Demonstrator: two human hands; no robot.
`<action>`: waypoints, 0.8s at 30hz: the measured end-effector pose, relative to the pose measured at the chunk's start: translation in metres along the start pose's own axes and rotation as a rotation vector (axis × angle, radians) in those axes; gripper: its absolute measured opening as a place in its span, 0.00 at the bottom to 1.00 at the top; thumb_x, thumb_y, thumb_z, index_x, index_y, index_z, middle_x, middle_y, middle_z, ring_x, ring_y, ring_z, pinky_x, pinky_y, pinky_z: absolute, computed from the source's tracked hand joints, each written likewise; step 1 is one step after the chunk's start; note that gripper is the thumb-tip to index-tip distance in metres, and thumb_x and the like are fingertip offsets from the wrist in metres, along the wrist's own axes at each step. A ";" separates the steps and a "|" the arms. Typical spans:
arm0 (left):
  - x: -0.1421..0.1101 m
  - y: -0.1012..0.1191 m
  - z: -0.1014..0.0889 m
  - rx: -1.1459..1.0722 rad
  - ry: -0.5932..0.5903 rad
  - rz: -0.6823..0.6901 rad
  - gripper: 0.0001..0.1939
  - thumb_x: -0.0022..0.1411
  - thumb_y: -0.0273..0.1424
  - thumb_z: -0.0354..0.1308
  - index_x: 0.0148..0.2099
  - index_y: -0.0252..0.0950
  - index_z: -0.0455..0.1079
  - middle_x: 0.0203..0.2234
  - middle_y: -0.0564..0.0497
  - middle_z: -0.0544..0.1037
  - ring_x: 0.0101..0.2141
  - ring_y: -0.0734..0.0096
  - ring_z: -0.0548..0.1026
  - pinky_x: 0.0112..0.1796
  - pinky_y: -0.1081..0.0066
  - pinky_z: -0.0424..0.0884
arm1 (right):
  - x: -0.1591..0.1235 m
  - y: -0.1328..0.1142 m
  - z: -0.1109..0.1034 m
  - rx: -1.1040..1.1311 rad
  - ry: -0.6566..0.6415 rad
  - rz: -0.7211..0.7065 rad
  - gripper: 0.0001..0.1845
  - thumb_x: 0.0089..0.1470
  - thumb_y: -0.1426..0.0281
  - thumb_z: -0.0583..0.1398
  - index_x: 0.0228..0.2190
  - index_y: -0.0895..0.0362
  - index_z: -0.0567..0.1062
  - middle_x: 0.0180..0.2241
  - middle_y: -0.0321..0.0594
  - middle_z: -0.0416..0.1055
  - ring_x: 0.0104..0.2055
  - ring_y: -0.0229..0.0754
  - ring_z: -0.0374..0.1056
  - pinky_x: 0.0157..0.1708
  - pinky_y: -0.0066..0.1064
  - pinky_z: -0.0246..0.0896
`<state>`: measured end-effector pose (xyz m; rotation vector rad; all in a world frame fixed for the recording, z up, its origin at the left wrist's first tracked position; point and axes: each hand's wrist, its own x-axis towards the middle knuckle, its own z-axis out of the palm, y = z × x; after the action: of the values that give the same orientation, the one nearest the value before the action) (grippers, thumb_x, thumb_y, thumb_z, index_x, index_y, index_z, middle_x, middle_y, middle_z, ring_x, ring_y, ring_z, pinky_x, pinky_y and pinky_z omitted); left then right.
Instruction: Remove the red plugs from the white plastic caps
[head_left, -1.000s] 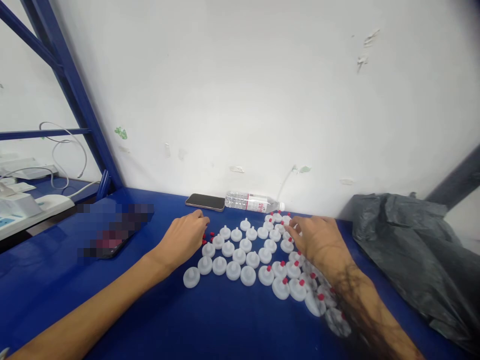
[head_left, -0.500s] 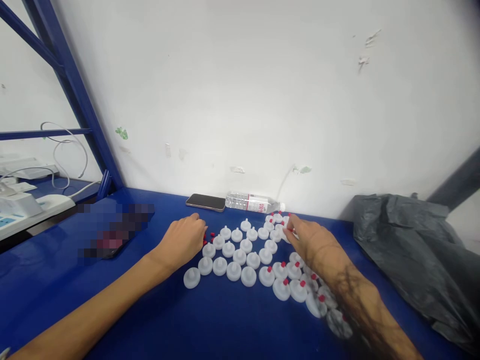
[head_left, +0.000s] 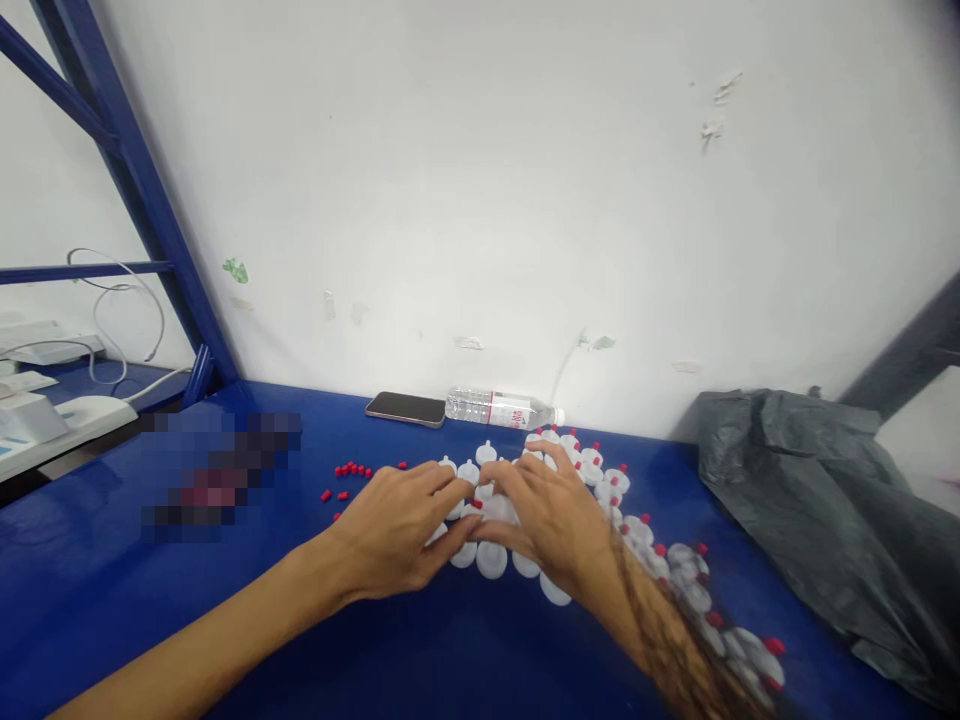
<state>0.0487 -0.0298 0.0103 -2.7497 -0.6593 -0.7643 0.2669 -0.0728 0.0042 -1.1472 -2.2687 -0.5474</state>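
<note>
A red cap (head_left: 477, 504) sits beside a white disc (head_left: 500, 509) between the hands (head_left: 397, 525); left of them lie loose red caps (head_left: 343, 495), right, capped discs (head_left: 637, 533).

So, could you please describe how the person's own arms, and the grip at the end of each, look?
The left grip and right grip are bare human hands, with no glove or ring visible. The left forearm and right forearm show no sleeve, watch or bracelet; blurred dark strands cross the right one.

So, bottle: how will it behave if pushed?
Likely to roll: the bottle lies on its side and looks round. Backward, the wall behind would probably stop it. May flex if squeezed, since it looks like clear plastic.
</note>
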 end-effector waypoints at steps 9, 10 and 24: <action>0.001 0.000 -0.001 -0.055 -0.180 0.034 0.12 0.75 0.29 0.42 0.38 0.38 0.63 0.29 0.54 0.76 0.27 0.70 0.73 0.26 0.66 0.55 | 0.003 -0.010 -0.001 0.015 0.110 -0.066 0.17 0.69 0.56 0.54 0.46 0.56 0.67 0.32 0.33 0.77 0.33 0.41 0.71 0.56 0.45 0.57; 0.002 0.000 -0.001 -0.068 -0.207 0.044 0.11 0.75 0.29 0.43 0.38 0.39 0.63 0.29 0.54 0.76 0.27 0.70 0.73 0.26 0.66 0.56 | 0.004 -0.011 -0.002 0.022 0.135 -0.067 0.17 0.69 0.55 0.54 0.46 0.56 0.67 0.31 0.33 0.77 0.32 0.41 0.71 0.55 0.45 0.59; -0.002 0.004 0.008 -0.077 -0.042 -0.066 0.20 0.76 0.32 0.38 0.33 0.39 0.65 0.26 0.54 0.75 0.25 0.69 0.70 0.26 0.67 0.57 | 0.008 -0.010 -0.010 -0.048 0.062 -0.084 0.20 0.67 0.63 0.59 0.57 0.57 0.67 0.37 0.37 0.79 0.38 0.43 0.73 0.57 0.44 0.60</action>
<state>0.0519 -0.0314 0.0022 -2.8330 -0.7478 -0.7634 0.2576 -0.0795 0.0154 -1.0470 -2.2699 -0.6636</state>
